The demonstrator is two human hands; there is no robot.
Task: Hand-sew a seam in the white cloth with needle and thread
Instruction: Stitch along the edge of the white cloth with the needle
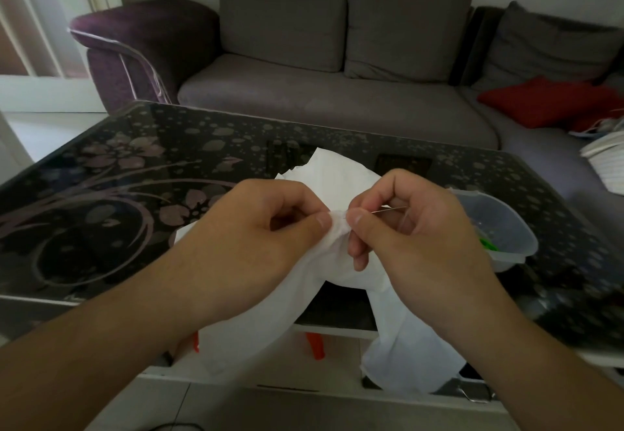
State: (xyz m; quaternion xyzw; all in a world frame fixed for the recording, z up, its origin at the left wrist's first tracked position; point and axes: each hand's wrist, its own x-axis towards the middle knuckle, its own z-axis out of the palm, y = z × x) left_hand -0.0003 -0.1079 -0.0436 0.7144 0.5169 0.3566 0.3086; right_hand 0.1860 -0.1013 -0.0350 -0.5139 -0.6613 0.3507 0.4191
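left hand [270,228] pinches cloth [337,174] fold | right hand [415,228] pinches needle [388,209], tip in that fold

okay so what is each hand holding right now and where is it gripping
The left hand pinches a bunched fold of the white cloth. The right hand pinches the needle near its tip.
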